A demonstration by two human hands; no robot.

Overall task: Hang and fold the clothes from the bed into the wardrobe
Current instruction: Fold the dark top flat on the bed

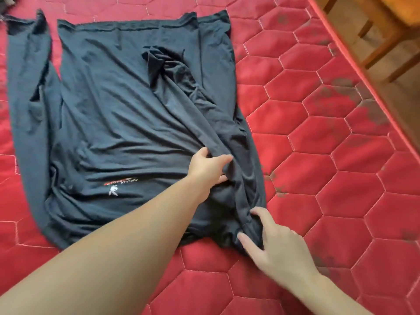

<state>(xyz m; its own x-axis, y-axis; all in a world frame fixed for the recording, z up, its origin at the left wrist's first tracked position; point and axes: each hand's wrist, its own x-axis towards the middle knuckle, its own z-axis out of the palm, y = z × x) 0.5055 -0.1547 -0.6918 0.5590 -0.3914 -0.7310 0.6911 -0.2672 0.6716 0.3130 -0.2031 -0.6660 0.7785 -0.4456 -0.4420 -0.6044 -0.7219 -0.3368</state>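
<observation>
A dark grey long-sleeved shirt point(118, 105) lies spread flat on the red quilted mattress point(318, 155), its small printed logo near me. One sleeve lies folded diagonally across the body; the other stretches along the left side. My left hand point(209, 167) reaches across the shirt and grips the folded sleeve near the shoulder between thumb and fingers. My right hand point(272, 244) pinches the shirt's near right shoulder corner, thumb on one side and fingers on the other.
The mattress edge point(375, 96) runs diagonally at the right, with floor beyond it. Wooden chair legs point(386, 42) stand on the floor at the top right. Another dark item point(6, 5) shows at the top left corner.
</observation>
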